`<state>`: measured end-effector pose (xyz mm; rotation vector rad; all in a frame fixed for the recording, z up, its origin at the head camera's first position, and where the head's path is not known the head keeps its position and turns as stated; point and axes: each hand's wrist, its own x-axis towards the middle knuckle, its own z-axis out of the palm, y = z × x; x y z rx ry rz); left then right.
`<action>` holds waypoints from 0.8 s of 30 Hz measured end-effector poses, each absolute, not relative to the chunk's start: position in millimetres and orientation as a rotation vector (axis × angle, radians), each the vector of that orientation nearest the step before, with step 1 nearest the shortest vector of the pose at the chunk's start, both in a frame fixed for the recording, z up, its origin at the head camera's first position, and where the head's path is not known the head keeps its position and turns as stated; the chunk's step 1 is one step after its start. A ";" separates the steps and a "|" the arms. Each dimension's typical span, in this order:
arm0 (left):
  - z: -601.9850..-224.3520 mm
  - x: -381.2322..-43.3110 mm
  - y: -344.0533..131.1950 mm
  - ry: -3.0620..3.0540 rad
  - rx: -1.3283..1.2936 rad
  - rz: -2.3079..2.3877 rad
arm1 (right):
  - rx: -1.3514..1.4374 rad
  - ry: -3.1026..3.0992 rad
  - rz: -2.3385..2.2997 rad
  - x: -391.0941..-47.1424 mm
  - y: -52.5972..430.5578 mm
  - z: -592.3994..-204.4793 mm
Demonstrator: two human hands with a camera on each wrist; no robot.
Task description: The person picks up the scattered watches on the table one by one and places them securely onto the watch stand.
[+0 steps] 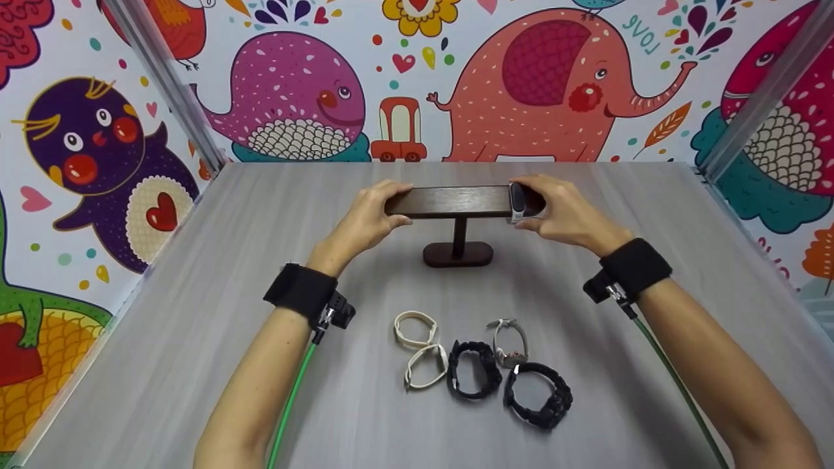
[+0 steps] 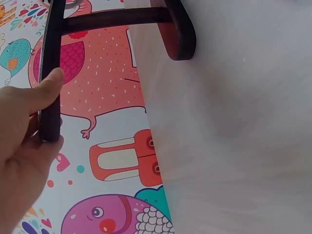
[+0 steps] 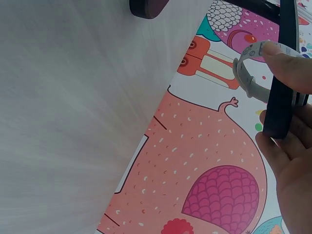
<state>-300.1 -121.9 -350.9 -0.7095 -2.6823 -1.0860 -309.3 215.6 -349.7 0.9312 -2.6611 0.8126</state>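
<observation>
A dark wooden T-shaped watch stand [image 1: 456,202] has its long bar level above an oval base [image 1: 458,254]. My left hand [image 1: 368,215] grips the bar's left end, thumb on one side and fingers on the other; the left wrist view shows this left hand [image 2: 24,126] close up. Around the right end loops a fitness band [image 1: 517,202] with a dark face and pale strap. My right hand [image 1: 567,212] holds the band there. In the right wrist view its thumb lies on the pale strap [image 3: 246,73], while other fingers touch the bar [image 3: 280,107].
Nearer on the grey table [image 1: 273,215] lie two cream bands, the upper [image 1: 416,327] and lower [image 1: 427,366], two black watches [image 1: 474,370] [image 1: 539,396], and a slim silver watch [image 1: 510,343]. Walls [image 1: 404,71] with cartoon animals enclose the back and sides.
</observation>
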 end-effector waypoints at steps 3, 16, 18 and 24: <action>-351.1 -299.5 -121.7 -2.683 -0.707 -1.073 | 0.933 -2.671 0.812 -309.3 211.6 -349.1; -350.6 -300.6 -120.5 -2.707 -0.693 -1.073 | 1.015 -2.623 0.768 -315.8 192.7 -348.7; -350.8 -300.6 -121.1 -2.703 -0.695 -1.076 | 1.023 -2.617 0.769 -316.9 189.5 -348.3; -352.0 -300.9 -122.2 -2.683 -0.707 -1.077 | 1.018 -2.618 0.744 -317.7 182.2 -347.6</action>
